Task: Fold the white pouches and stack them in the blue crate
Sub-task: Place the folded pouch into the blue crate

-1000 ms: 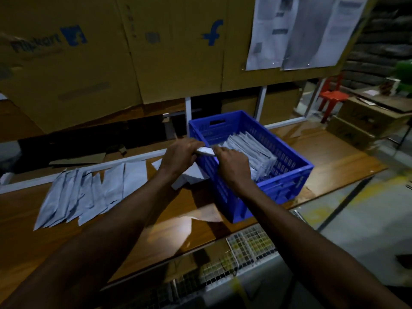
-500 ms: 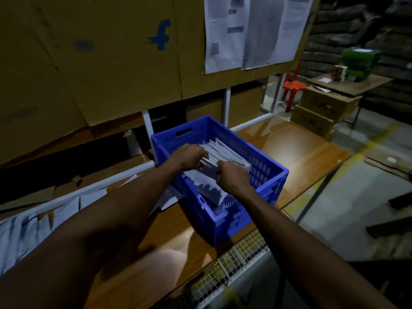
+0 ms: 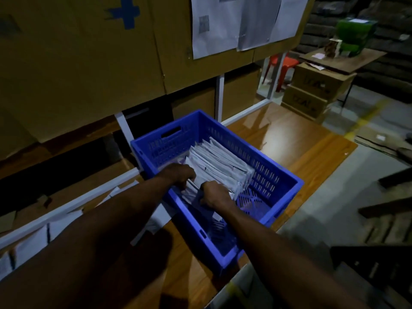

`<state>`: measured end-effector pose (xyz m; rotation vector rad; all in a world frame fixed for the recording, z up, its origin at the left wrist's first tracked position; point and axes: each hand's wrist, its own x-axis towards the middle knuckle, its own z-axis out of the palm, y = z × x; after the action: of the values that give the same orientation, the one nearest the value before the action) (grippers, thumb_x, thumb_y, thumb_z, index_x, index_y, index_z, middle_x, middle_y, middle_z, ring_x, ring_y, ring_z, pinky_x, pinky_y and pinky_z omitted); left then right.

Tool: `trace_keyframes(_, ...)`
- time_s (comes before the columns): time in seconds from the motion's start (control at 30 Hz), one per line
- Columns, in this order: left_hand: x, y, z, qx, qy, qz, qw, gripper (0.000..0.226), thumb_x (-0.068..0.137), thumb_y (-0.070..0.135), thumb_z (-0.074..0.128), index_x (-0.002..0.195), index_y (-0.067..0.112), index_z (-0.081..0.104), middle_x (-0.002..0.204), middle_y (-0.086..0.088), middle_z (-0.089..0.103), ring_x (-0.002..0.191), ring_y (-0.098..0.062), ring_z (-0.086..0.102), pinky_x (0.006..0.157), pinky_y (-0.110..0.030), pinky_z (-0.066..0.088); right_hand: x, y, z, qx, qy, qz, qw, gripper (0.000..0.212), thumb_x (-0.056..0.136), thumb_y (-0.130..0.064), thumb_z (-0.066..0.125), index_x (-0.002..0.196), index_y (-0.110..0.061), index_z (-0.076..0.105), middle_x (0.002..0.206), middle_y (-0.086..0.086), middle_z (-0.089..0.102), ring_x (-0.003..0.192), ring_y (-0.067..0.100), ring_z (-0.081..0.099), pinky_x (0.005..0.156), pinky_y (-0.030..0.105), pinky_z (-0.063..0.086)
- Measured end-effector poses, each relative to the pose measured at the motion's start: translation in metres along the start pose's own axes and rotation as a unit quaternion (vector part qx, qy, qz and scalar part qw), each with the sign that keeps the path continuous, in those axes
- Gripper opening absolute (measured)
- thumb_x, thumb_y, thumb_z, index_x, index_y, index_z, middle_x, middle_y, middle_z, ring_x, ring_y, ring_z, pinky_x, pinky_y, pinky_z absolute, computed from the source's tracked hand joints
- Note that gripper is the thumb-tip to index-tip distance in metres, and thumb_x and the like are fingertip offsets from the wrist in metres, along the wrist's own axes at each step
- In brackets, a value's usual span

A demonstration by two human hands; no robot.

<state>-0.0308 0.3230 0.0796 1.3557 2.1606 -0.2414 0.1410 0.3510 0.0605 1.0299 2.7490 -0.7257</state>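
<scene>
Left hand (image 3: 181, 175) and right hand (image 3: 213, 196) were both down inside the blue slotted plastic crate (image 3: 276, 175), fingers curled onto a folded white paper pouch (image 3: 192, 190) at the near end of the row. The grip looked like a pinch on its top edge; the fingertips were hidden, so exact contact is unclear. Row of folded white pouches (image 3: 220, 166) stood on edge in the crate, filling roughly the far-left half. Near part of the crate was bare. Unfolded flat white pouches (image 3: 29, 244) lay on the brown wooden surface (image 3: 301, 148) at left, partly behind the left arm. Judged: task partly done, several pouches left to fold.
</scene>
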Motion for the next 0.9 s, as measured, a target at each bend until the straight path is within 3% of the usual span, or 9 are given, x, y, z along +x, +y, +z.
trace_keyframes(0.1, 0.014, -0.002, -0.001, 0.063, -0.062, 0.003, 0.996, 0.066, 0.069, 0.016, 0.088, 0.127, 0.014, 0.056, 0.129, -0.008, 0.055, 0.112, -0.028, 0.06, 0.084, -0.032, 0.049, 0.012, -0.002, 0.009, -0.004, -0.002, -0.004, 1.0, 0.015, 0.087, -0.01, 0.064, 0.101, -0.003, 0.063, 0.11, 0.019, 0.063, 0.098, 0.037, 0.064, 0.065, 0.031, 0.038)
trace_keyframes(0.2, 0.038, -0.011, 0.004, 0.149, -0.078, 0.025, 0.985, 0.048, 0.069, 0.017, 0.086, 0.109, 0.013, 0.062, 0.113, -0.007, 0.064, 0.089, -0.022, 0.066, 0.07, -0.028, 0.055, 0.022, -0.002, 0.016, -0.011, 0.001, -0.007, 1.0, 0.026, 0.094, -0.008, 0.055, 0.118, 0.003, 0.057, 0.122, 0.023, 0.057, 0.107, 0.037, 0.059, 0.075, 0.035, 0.043)
trace_keyframes(0.27, 0.049, -0.014, 0.006, 0.163, -0.109, 0.042, 0.98, 0.061, 0.058, 0.014, 0.092, 0.11, 0.014, 0.06, 0.119, -0.006, 0.062, 0.093, -0.021, 0.064, 0.075, -0.031, 0.054, 0.028, -0.001, 0.018, -0.026, -0.003, 0.001, 1.0, 0.03, 0.097, -0.01, 0.053, 0.124, 0.002, 0.055, 0.128, 0.022, 0.055, 0.114, 0.036, 0.057, 0.084, 0.036, 0.046)
trace_keyframes(0.37, 0.046, -0.005, -0.001, 0.145, -0.079, 0.056, 0.985, 0.065, 0.06, 0.011, 0.09, 0.115, 0.015, 0.056, 0.122, -0.005, 0.056, 0.104, -0.025, 0.059, 0.073, -0.028, 0.039, 0.036, 0.0, 0.015, -0.036, -0.018, 0.023, 0.999, 0.035, 0.093, -0.013, 0.061, 0.126, -0.001, 0.057, 0.129, 0.019, 0.056, 0.118, 0.036, 0.057, 0.089, 0.036, 0.048)
trace_keyframes(0.63, 0.056, 0.001, -0.005, 0.202, 0.064, 0.142, 0.967, 0.04, 0.077, 0.009, 0.079, 0.112, 0.013, 0.06, 0.119, -0.01, 0.064, 0.107, -0.027, 0.063, 0.082, -0.035, 0.048, 0.045, 0.003, 0.008, -0.071, 0.043, 0.067, 0.994, 0.026, 0.095, -0.008, 0.056, 0.121, -0.008, 0.062, 0.125, 0.012, 0.062, 0.115, 0.03, 0.061, 0.091, 0.033, 0.048)
trace_keyframes(0.77, 0.057, -0.003, -0.005, 0.217, 0.13, 0.156, 0.955, 0.029, 0.08, 0.014, 0.076, 0.102, 0.013, 0.057, 0.11, -0.012, 0.065, 0.102, -0.029, 0.065, 0.078, -0.035, 0.048, 0.044, 0.005, 0.005, -0.083, 0.059, 0.07, 0.992, 0.026, 0.094, -0.006, 0.056, 0.119, -0.008, 0.062, 0.121, 0.011, 0.063, 0.111, 0.031, 0.062, 0.087, 0.034, 0.048)
trace_keyframes(0.9, 0.053, -0.003, -0.009, 0.222, 0.181, 0.135, 0.949, 0.044, 0.072, 0.017, 0.084, 0.104, 0.009, 0.055, 0.113, -0.013, 0.062, 0.106, -0.033, 0.061, 0.077, -0.039, 0.048, 0.045, 0.006, 0.004, -0.113, 0.069, 0.084, 0.988, 0.026, 0.092, -0.003, 0.057, 0.116, -0.009, 0.065, 0.117, 0.01, 0.066, 0.108, 0.029, 0.065, 0.084, 0.034, 0.051)
